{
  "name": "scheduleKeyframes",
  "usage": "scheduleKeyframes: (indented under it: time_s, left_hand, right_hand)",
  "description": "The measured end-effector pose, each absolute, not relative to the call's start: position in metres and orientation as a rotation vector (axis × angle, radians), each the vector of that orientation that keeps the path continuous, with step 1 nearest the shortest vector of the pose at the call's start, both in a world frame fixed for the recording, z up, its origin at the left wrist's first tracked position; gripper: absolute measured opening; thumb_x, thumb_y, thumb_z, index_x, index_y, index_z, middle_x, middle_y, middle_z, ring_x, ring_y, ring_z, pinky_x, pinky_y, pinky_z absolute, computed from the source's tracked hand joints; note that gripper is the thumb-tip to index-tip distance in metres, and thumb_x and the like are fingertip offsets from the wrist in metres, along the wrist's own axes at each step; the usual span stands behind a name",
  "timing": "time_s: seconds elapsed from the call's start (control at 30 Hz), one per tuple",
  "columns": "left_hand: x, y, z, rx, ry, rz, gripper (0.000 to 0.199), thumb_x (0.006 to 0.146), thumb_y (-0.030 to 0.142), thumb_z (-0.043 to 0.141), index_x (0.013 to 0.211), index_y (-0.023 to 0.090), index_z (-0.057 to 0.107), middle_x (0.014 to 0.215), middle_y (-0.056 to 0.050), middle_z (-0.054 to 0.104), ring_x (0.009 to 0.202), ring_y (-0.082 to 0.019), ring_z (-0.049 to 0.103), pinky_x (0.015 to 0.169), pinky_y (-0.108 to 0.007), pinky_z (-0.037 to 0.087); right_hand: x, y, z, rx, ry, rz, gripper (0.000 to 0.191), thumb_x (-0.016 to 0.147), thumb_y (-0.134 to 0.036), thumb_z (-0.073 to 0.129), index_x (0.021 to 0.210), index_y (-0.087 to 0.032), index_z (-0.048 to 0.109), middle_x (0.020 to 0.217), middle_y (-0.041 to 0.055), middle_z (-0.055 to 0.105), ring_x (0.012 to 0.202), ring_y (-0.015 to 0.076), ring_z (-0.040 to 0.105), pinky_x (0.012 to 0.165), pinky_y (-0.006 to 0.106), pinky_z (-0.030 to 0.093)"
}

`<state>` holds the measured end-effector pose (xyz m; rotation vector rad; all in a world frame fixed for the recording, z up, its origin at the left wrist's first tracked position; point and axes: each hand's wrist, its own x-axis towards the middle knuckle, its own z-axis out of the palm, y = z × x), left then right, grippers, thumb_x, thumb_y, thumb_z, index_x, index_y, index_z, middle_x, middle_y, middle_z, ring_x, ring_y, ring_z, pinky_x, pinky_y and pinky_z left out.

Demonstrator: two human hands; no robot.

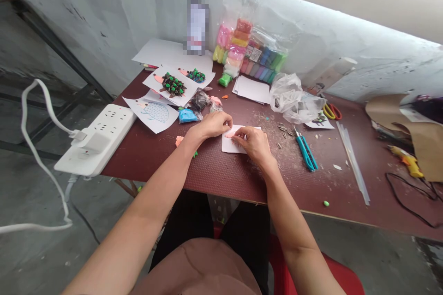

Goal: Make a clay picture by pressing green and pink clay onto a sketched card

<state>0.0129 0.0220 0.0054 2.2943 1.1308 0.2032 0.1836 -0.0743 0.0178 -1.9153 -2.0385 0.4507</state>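
A small white sheet of paper (227, 146) lies on the dark red table (214, 166), with a bit of pink clay (229, 136) on it. My right hand (254, 144) rests over the sheet, its thumb and fingertips closed at the pink clay. At the sheet's upper left edge is my left hand (218, 123), fingers curled together; whatever is between them is hidden. Partly behind my left forearm sits a lump of orange-pink clay (179, 140). Just beyond that hand are a blue clay pack (188, 115) and a black clay pack (200, 100).
Hedgehog pictures (174, 85) and a power strip (100, 136) are at left. Bagged clay (238, 46), paper sheets (252, 89) and a plastic bag (289, 94) stand behind. To the right lie a teal utility knife (306, 150), scissors (332, 111), glue sticks (353, 161) and a glue gun (408, 162).
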Motion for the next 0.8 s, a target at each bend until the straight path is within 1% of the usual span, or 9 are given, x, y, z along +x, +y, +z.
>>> scheduleKeyframes:
  time_s: [0.17,0.33,0.43,0.53,0.63,0.8]
  left_hand:
    - [0.013,0.023,0.002,2.297,1.128,0.219,0.026,0.086,0.02,0.061,0.103,0.021,0.08,0.096,-0.006,0.077,0.089,-0.022,0.067,0.075,-0.029,0.044]
    - [0.012,0.025,-0.001,2.309,1.097,0.243,0.025,0.085,0.021,0.06,0.1,0.021,0.08,0.095,-0.005,0.078,0.088,-0.021,0.067,0.073,-0.029,0.044]
    - [0.012,0.025,-0.002,2.307,1.096,0.249,0.024,0.085,0.02,0.061,0.1,0.021,0.08,0.094,-0.005,0.078,0.088,-0.021,0.067,0.074,-0.029,0.044]
    - [0.013,0.025,-0.001,2.3,1.104,0.24,0.024,0.085,0.02,0.062,0.102,0.021,0.08,0.096,-0.005,0.078,0.09,-0.022,0.067,0.075,-0.029,0.044]
    - [0.013,0.024,0.002,2.29,1.102,0.228,0.024,0.088,0.022,0.064,0.104,0.02,0.081,0.098,-0.006,0.078,0.091,-0.022,0.067,0.076,-0.029,0.044]
    - [0.012,0.026,0.003,2.285,1.079,0.209,0.025,0.088,0.024,0.064,0.104,0.019,0.082,0.098,-0.007,0.078,0.091,-0.022,0.067,0.077,-0.028,0.045]
  right_hand:
    - [0.184,-0.073,0.018,-1.898,-2.031,0.484,0.015,0.094,-0.032,0.07,0.087,-0.022,0.079,0.088,0.0036,0.078,0.08,0.017,0.065,0.07,0.027,0.037]
    - [0.186,-0.076,0.013,-1.853,-1.978,0.432,0.013,0.093,-0.028,0.069,0.087,-0.021,0.078,0.085,0.0036,0.076,0.078,0.0169,0.065,0.072,0.027,0.04]
    - [0.185,-0.079,0.013,-1.78,-2.041,0.397,0.016,0.097,-0.028,0.065,0.091,-0.023,0.08,0.09,0.0045,0.077,0.082,0.0176,0.066,0.075,0.027,0.042]
    - [0.182,-0.078,0.016,-1.756,-2.133,0.39,0.018,0.1,-0.03,0.064,0.099,-0.025,0.081,0.094,0.0056,0.077,0.084,0.0179,0.066,0.075,0.027,0.041]
    - [0.18,-0.072,0.02,-1.761,-2.218,0.397,0.019,0.101,-0.03,0.064,0.106,-0.026,0.082,0.093,0.0055,0.076,0.082,0.0176,0.065,0.074,0.027,0.04]
    - [0.18,-0.062,0.024,-1.772,-2.33,0.449,0.019,0.098,-0.025,0.066,0.105,-0.027,0.083,0.093,0.0047,0.073,0.089,0.0187,0.065,0.076,0.027,0.04]
